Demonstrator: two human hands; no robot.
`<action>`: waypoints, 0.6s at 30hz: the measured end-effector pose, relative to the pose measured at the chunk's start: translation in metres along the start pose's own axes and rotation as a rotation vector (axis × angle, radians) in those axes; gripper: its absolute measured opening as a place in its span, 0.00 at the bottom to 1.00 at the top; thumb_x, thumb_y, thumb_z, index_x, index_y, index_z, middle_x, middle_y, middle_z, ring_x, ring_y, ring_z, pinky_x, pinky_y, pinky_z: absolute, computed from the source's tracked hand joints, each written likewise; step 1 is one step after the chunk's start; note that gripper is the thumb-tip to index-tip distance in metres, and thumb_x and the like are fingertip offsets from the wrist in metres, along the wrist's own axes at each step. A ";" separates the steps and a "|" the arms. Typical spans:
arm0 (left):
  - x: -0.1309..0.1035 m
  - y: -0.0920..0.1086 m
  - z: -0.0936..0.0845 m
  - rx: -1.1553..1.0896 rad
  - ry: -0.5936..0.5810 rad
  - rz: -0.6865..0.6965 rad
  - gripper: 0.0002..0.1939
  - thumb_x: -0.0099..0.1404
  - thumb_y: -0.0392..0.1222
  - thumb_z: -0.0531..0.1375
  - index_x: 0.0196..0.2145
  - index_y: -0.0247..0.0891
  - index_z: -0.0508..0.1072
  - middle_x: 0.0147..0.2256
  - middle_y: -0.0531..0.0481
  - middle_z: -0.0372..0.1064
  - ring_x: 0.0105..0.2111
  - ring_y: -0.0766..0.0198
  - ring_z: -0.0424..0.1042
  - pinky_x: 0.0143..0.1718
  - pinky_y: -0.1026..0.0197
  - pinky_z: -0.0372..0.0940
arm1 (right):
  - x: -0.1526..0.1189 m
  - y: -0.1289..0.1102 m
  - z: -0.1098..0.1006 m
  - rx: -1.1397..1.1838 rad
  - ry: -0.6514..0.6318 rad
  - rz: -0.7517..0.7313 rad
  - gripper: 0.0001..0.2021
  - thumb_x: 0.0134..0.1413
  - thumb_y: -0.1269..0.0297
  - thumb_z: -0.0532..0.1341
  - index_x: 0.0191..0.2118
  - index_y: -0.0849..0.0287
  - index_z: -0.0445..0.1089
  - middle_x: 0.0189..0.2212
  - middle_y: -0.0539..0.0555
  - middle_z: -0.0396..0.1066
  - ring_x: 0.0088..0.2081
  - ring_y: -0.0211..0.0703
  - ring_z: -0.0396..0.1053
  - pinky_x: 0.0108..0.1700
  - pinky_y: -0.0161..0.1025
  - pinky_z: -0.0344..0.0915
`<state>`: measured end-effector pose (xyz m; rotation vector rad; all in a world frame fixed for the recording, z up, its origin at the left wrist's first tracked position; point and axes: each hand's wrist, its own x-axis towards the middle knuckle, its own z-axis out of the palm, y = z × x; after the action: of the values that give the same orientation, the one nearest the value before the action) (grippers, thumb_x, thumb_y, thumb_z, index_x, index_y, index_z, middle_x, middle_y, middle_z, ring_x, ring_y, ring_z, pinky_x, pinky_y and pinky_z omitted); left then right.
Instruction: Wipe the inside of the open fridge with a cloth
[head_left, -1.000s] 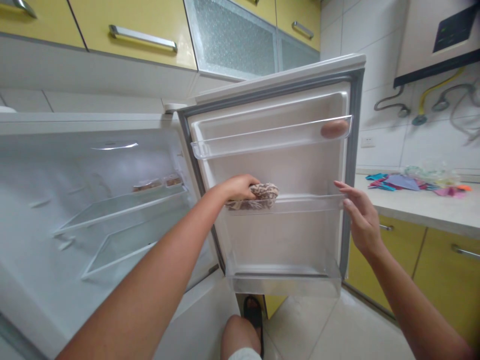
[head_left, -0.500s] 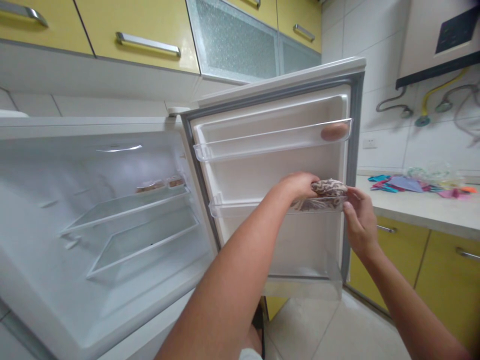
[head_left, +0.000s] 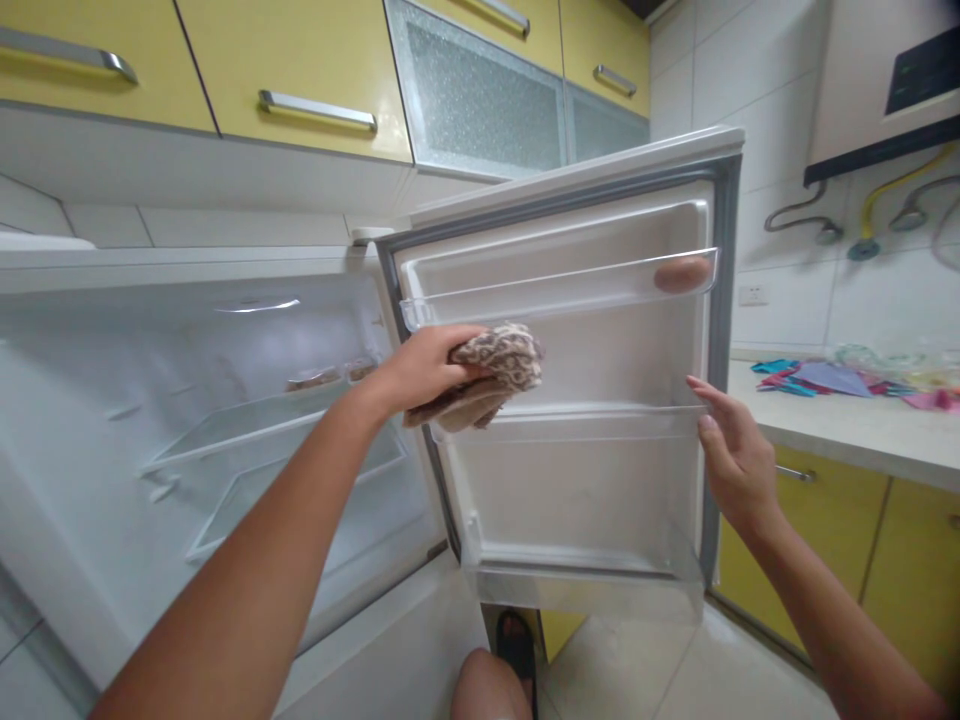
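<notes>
A folded brown-and-white patterned cloth (head_left: 504,362) is gripped in my left hand (head_left: 427,368), in front of the hinge side of the open fridge door (head_left: 570,350). My right hand (head_left: 733,455) is at the door's outer edge, thumb and forefinger apart at the right end of the clear middle door shelf (head_left: 600,425). On the right end of the upper door shelf (head_left: 525,290) lies a brown oval item (head_left: 681,274).
The fridge interior (head_left: 82,430) on the left has glass shelves with small packages (head_left: 313,379) at the back. Colourful cloths (head_left: 829,378) lie on the counter (head_left: 862,425) at right. Yellow cabinets (head_left: 300,60) hang above. A sandalled foot (head_left: 516,640) stands below the door.
My left hand has moved left with the cloth, away from the right part of the middle door shelf. My right hand remains near the door edge. The view has shifted slightly.
</notes>
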<state>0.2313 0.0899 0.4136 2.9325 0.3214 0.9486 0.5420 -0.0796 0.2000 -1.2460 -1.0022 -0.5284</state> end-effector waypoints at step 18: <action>-0.076 0.061 0.161 -1.960 0.973 -0.738 0.24 0.63 0.64 0.57 0.50 0.50 0.75 0.51 0.46 0.77 0.52 0.48 0.74 0.57 0.36 0.65 | 0.000 -0.005 0.002 0.009 -0.008 0.022 0.19 0.64 0.53 0.54 0.57 0.51 0.67 0.61 0.58 0.69 0.63 0.52 0.65 0.66 0.57 0.58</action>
<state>0.2768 0.0184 0.2454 0.4674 0.1918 1.2100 0.5370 -0.0794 0.2023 -1.2507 -0.9956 -0.5016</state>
